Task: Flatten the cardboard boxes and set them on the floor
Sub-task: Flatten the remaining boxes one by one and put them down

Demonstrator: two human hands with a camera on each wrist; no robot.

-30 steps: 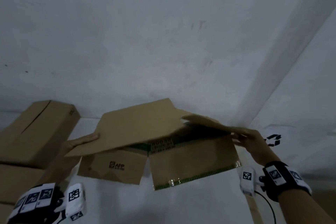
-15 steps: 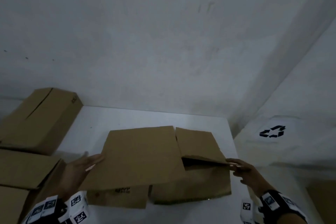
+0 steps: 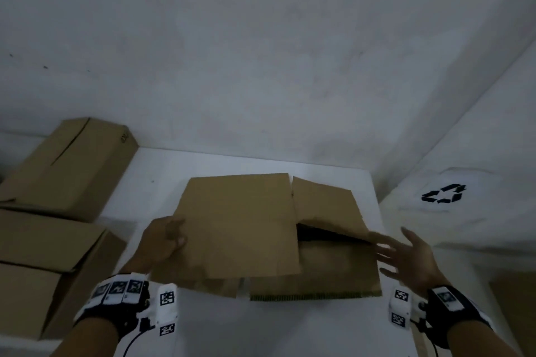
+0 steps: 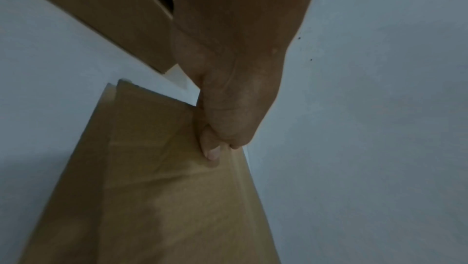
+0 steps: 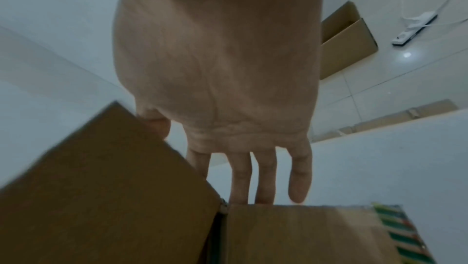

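Flattening step was nearly done: the box (image 3: 240, 229) lay collapsed on the white desk (image 3: 290, 327), but its right flap (image 3: 324, 206) stood raised over a dark gap. The left hand (image 3: 162, 243) pinched the box's left edge, thumb on top. The right hand (image 3: 409, 258) hovered just off the right edge, fingers spread, holding nothing. Unflattened boxes (image 3: 66, 165) sat stacked at the left. Next move probably needed: press that flap down, regrip both sides, carry it to the floor (image 5: 380, 68).
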